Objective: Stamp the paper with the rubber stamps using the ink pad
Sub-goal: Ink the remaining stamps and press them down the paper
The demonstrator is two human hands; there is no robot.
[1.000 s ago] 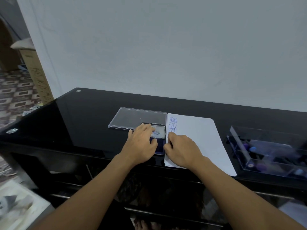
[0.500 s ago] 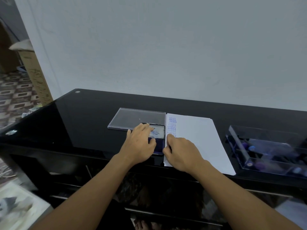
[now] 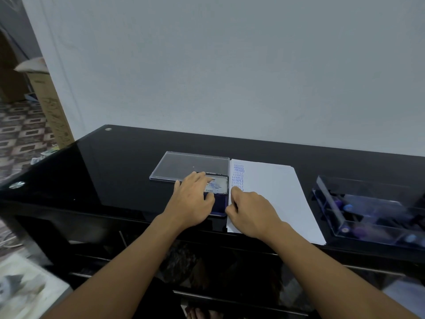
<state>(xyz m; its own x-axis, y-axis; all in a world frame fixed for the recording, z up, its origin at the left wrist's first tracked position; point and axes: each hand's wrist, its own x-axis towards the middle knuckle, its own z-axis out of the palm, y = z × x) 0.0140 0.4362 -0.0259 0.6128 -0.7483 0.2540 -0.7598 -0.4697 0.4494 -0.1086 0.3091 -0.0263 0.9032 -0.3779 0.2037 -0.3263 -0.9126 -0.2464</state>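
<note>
The left hand lies flat on the ink pad, fingers nearly straight and spread over its labelled top, thumb against the near side. It grips nothing and seems to be there to pin the pad so it cannot skate on the glossy black table. I cannot tell whether the pad is open.

Just right of the ink pad, touching its edge, lies the stack of white paper. It is probably kept that close so a stamp travels the shortest way from ink to sheet. The right hand rests on the strip of paper nearest the pad with its fingers curled down. Whatever they hold is hidden beneath the palm (a rubber stamp is likely, but unseen).

Above that hand, a column of blue imprints reading AMENDED and SAMPLE runs beside the pad's right edge, so the hand sits about where the next mark would fall.

A clear plastic lid lies directly behind the pad. A clear tray with blue and purple knobs stands well to its right, beyond the paper.
</note>
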